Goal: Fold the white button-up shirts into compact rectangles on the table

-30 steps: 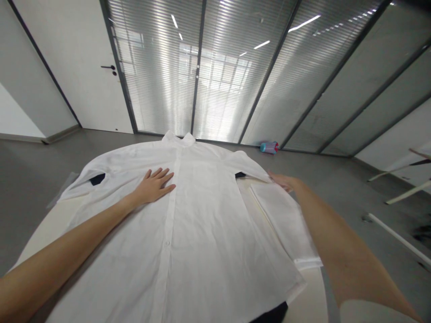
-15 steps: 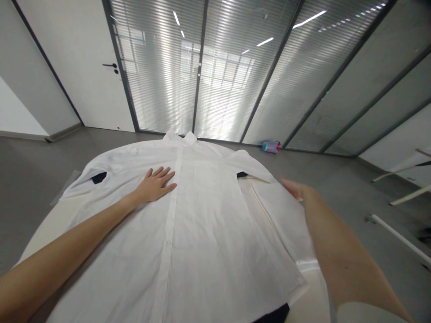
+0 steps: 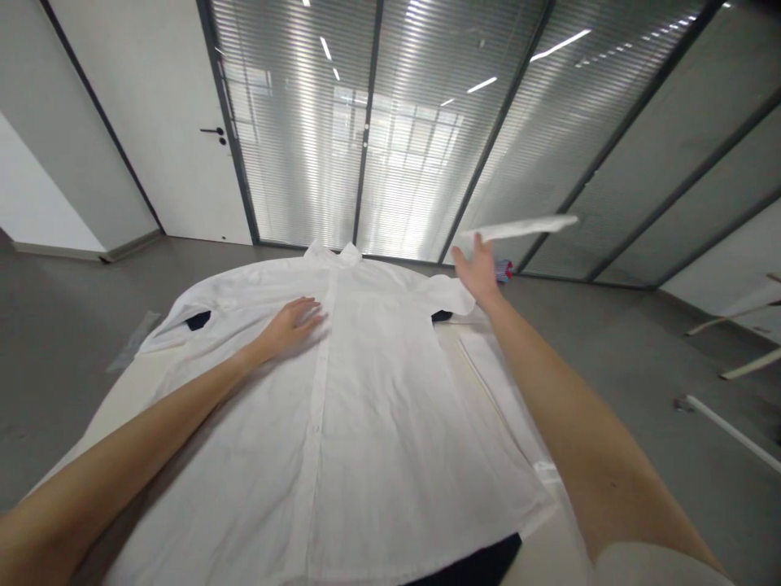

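A white button-up shirt (image 3: 378,423) lies front up on a cream table (image 3: 125,399), its collar at the far end. My left hand (image 3: 291,327) rests on the shirt beside the button strip, fingers stretched out and holding nothing. Beyond the right shoulder of the shirt, my right hand (image 3: 477,270) is raised with thumb and fingers apart. At its fingertips is a thin white strip-like thing (image 3: 530,227), apparently seen edge-on; whether it is touched or loose I cannot tell. Dark material (image 3: 473,564) shows under the lower hem.
Clear plastic (image 3: 134,342) lies past the table's left edge. On the floor by the glass partition (image 3: 403,163) is a blue and red item (image 3: 503,270), partly behind my right hand. White poles or legs (image 3: 732,431) stand at the right.
My right hand has moved from the table's right edge forward and left, up past the shoulder of the shirt. The white strip now appears there. My left hand stays on the shirt.
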A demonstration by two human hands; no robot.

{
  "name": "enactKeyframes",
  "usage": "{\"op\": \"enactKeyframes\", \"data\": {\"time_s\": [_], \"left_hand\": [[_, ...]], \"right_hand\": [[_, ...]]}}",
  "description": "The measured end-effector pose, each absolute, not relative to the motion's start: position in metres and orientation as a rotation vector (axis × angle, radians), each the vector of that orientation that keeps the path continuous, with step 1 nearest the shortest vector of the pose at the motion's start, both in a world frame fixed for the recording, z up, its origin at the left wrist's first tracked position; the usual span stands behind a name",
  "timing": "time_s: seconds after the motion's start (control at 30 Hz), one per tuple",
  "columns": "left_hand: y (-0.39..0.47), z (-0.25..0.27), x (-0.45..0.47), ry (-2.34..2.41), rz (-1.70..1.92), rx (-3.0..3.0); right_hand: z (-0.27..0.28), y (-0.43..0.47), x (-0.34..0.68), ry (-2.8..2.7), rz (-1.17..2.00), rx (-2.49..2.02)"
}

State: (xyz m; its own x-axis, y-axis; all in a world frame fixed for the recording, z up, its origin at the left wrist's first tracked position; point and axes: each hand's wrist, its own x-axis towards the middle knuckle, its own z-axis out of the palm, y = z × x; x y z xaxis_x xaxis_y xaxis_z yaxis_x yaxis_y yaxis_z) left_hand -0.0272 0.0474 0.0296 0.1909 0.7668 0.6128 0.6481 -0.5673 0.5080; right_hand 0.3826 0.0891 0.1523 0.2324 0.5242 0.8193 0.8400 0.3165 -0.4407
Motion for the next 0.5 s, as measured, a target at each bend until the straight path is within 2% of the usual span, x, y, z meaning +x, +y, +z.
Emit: {"op": "enactKeyframes", "data": {"time_s": [0.07,0.13,0.2,0.27,0.37,0.5], "left_hand": [[0.035,0.040,-0.023,1.139,1.442,1.884],[0.019,0.048,-0.019,0.867,1.408,1.474],[0.006,0.052,-0.017,0.685,1.361,1.185],[-0.001,0.052,-0.018,0.662,1.361,1.026],[0.000,0.046,-0.022,0.815,1.409,0.907],[0.010,0.041,-0.034,0.944,1.607,0.840]], "right_hand": [[0.143,0.069,0.321,-1.723,-0.341,-1.097],[0.119,0.046,0.267,-2.083,-0.239,-0.874],[0.092,0.027,0.231,-2.515,0.015,-0.674],[0.073,0.020,0.213,-2.714,0.265,-0.591],[0.070,0.031,0.215,-2.509,0.383,-0.665],[0.091,0.063,0.243,-2.023,0.222,-0.836]]}}
